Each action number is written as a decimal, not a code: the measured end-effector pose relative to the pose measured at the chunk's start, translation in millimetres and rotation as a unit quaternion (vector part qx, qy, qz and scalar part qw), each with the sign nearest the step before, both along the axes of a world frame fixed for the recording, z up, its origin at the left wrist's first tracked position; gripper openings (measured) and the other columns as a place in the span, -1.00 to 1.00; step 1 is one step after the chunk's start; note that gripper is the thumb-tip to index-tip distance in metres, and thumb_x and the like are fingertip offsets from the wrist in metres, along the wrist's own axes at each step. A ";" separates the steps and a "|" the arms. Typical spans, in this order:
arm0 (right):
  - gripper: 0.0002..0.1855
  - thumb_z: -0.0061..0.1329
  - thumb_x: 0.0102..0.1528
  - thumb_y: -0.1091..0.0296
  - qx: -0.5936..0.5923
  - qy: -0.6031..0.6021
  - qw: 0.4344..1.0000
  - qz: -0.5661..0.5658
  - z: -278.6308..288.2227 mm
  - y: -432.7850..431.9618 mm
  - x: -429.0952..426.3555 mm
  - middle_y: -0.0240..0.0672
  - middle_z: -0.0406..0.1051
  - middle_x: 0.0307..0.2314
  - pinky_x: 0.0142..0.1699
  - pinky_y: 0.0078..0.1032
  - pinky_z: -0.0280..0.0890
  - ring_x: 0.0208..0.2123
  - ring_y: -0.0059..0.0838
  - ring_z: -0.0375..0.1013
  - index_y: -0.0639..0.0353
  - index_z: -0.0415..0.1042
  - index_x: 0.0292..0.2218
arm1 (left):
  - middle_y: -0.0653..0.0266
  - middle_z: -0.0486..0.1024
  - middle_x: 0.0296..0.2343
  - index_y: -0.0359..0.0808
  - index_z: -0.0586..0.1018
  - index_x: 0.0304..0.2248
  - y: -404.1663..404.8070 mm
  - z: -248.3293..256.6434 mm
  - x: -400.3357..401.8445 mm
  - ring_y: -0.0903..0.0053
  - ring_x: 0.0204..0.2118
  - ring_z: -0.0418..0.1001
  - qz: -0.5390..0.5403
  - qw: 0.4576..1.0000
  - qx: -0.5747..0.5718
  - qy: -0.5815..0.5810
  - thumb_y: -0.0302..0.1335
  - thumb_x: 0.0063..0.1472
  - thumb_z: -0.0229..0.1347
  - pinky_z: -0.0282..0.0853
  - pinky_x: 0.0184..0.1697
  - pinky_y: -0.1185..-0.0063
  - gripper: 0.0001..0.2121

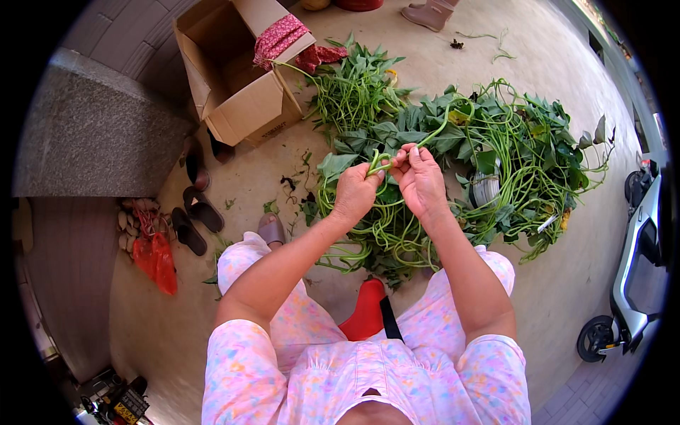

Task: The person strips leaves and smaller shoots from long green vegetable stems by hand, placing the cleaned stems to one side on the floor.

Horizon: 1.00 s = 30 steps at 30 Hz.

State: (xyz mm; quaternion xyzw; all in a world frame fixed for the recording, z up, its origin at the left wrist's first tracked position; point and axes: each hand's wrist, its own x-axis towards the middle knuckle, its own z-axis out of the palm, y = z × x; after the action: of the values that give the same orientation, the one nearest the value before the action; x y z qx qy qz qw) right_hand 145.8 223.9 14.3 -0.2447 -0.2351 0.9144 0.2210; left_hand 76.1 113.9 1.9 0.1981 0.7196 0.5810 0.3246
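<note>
My left hand (355,194) grips a small bunch of looped green stems (378,162). My right hand (422,183) pinches a long green stem (438,132) that rises past its fingertips, and the fingers of both hands nearly meet. Under and beyond them spreads a large heap of leafy green vines (510,175), which look like sweet potato vines. Farther off, a smaller bundle of leafy shoots (350,98) lies with its stems side by side. A round white object (486,186) shows partly among the vines on the right.
An open cardboard box (244,106) stands at upper left, with red patterned cloth (281,40) over its flap. Dark slippers (196,223) and a red plastic bag (156,260) lie left. A red seat (366,311) is between my legs. A scooter (629,276) stands right; boots (431,15) stand at the back.
</note>
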 end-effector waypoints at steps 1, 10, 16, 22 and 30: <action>-0.86 -0.30 0.10 0.36 0.024 0.017 0.999 -0.014 -1.8 -3.8 -2.2 -0.36 0.26 -0.57 -0.23 -0.50 0.28 -0.52 -0.50 0.28 0.24 0.23 -0.40 | 0.55 0.26 -0.66 -0.37 0.46 -0.48 0.6 -4.0 -1.7 0.80 -0.61 0.12 0.000 1.000 0.000 0.000 -0.52 0.05 -0.05 0.06 -0.55 0.73 -0.90; -0.87 -0.27 0.09 0.40 0.089 -0.007 0.995 -0.049 -17.1 -33.9 -12.2 -0.39 0.23 -0.56 -0.19 -0.61 0.19 -0.45 -0.58 0.23 0.25 0.25 -0.42 | 0.46 0.26 -0.71 -0.37 0.44 -0.55 5.6 -32.3 -11.9 0.75 -0.70 0.09 0.086 0.991 -0.082 -0.068 -0.51 0.01 -0.04 -0.01 -0.66 0.69 -0.90; -0.84 -0.30 0.11 0.36 0.096 -0.036 0.995 -0.016 6.9 -24.7 -10.8 -0.43 0.19 -0.66 -0.38 -0.61 0.27 -0.62 -0.61 0.21 0.24 0.24 -0.45 | 0.48 0.17 -0.79 -0.28 0.32 -0.66 -1.7 -16.3 -35.0 0.74 -0.81 0.06 0.068 0.982 -0.087 -0.155 -0.42 0.04 -0.03 -0.02 -0.79 0.69 -0.81; -0.82 -0.29 0.10 0.31 0.163 -0.057 0.985 -0.006 7.0 35.4 8.6 -0.47 0.13 -0.69 -0.50 -0.63 0.20 -0.65 -0.66 0.15 0.22 0.24 -0.45 | 0.46 0.19 -0.77 -0.30 0.31 -0.61 -22.7 5.4 -68.0 0.74 -0.80 0.07 0.081 0.975 -0.016 -0.208 -0.37 0.12 -0.08 0.02 -0.76 0.71 -0.78; -0.82 -0.30 0.10 0.35 0.192 -0.177 0.965 0.030 -9.3 24.5 19.4 -0.51 0.12 -0.74 -0.62 -0.69 0.17 -0.74 -0.73 0.10 0.23 0.26 -0.47 | 0.46 0.16 -0.78 -0.30 0.30 -0.57 -71.7 64.7 -121.5 0.73 -0.76 0.12 0.190 0.962 0.113 -0.160 -0.34 0.14 -0.09 0.15 -0.69 0.69 -0.78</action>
State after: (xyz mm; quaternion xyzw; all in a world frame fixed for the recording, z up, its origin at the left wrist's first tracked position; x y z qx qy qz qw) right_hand 165.2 248.4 5.1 -0.3487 -0.4491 0.8003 0.1906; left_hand -45.4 42.1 66.6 -0.0026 0.6120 0.7339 0.2945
